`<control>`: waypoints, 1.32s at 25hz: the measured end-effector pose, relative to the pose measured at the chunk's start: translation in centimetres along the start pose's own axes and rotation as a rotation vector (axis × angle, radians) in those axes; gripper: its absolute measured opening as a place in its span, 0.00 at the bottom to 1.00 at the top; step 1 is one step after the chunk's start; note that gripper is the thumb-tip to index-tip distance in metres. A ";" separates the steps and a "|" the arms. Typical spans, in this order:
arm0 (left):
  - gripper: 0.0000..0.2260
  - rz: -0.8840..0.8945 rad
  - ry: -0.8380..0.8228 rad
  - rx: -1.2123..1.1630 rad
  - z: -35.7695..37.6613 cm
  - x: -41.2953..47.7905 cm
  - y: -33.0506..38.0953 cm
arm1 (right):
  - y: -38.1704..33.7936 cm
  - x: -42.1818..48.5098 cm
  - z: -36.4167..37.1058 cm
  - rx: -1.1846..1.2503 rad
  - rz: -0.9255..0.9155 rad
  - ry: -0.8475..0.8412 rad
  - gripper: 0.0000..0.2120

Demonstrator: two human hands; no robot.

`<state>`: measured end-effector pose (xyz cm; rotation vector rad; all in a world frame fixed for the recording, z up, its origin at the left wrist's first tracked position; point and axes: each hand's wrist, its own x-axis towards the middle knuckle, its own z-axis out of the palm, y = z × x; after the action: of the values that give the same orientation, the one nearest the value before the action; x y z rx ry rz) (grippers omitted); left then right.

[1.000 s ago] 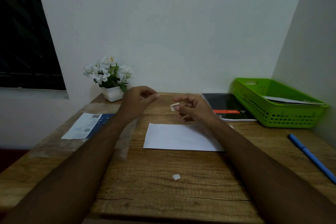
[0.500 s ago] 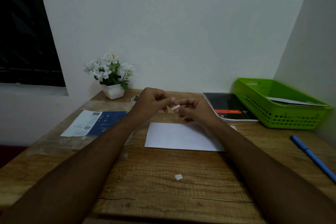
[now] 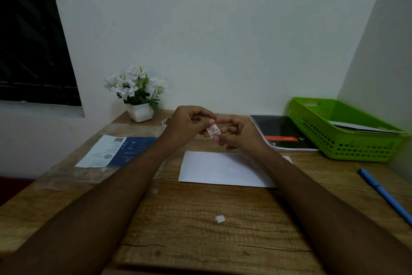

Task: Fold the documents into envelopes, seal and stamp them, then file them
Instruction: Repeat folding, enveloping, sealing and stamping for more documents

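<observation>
Stamping step. The left hand (image 3: 189, 125) and right hand (image 3: 242, 135) meet just above the far edge of the envelope (image 3: 223, 170), and the curled fingertips of both pinch one small stamp (image 3: 213, 130). The envelope lies flat on the bench (image 3: 200, 243), plain white side up. A white scrap (image 3: 220, 219), possibly peeled backing, lies nearer the person than the envelope. Right of the envelope and well apart stands the green basket (image 3: 334, 141), the likely filing place. Next, the stamp probably needs its adhesive side turned down, then placing on an envelope corner and pressing flat.
</observation>
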<state>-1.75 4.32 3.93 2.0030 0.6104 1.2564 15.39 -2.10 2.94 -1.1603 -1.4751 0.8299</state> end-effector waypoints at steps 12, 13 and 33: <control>0.09 0.114 -0.026 0.155 0.1 -0.4 0.3 | -0.2 -0.2 -0.1 0.012 0.054 -0.007 0.08; 0.10 0.138 -0.032 0.187 0.2 -0.5 0.3 | -0.3 -0.3 -0.2 -0.008 0.051 -0.009 0.09; 0.22 0.043 -0.575 0.597 9.6 -0.8 1.2 | 0.8 -11.1 -13.9 -0.029 0.277 0.545 0.09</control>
<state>6.68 0.08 1.46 2.7199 0.7014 0.4784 29.01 -13.54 1.90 -1.4927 -0.8929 0.6061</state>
